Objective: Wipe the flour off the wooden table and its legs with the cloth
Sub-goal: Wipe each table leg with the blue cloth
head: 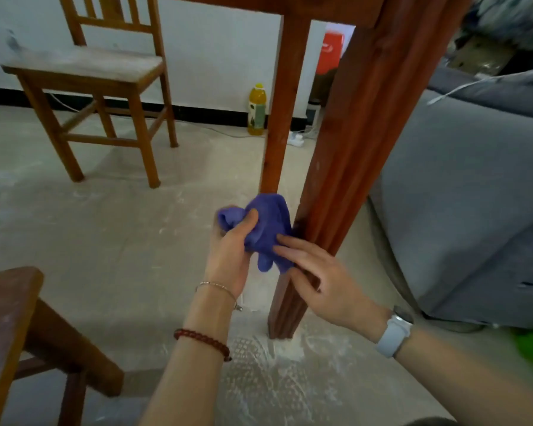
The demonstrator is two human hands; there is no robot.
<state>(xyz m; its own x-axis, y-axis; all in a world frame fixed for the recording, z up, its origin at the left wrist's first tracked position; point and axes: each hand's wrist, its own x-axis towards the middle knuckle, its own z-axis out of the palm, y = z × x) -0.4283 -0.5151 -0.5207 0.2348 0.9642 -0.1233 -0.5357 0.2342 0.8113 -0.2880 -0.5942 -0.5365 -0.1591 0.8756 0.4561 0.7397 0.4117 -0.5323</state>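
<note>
Head view looks down at a person crouched beside a reddish wooden table, whose near leg (348,167) runs from the upper right to the floor at lower centre. A purple cloth (266,230) is bunched up just left of that leg, about a third of the way up from its foot, and its right edge touches the wood. The left hand (233,250) grasps the cloth from the left, thumb curled over the top of the bundle and fingers hidden behind it. The right hand (317,278) lies against the cloth and the leg from the near side, its fingers straight and spread, fingertips (279,241) pressing on the fabric; it is released, not gripping. The left wrist carries a thin chain bracelet and a string of dark red beads further down the forearm; the right wrist wears a watch with a pale band (394,332).

White flour (286,348) is heaped and smeared on the floor around the foot of the near leg, with fainter streaks across the pale floor. A second table leg (282,112) stands behind the cloth. A wooden chair (90,72) with a dusty seat stands at upper left, a yellow bottle (257,110) sits by the wall, and a grey sofa (468,195) fills the right side. Part of another wooden piece (10,318) shows at lower left.
</note>
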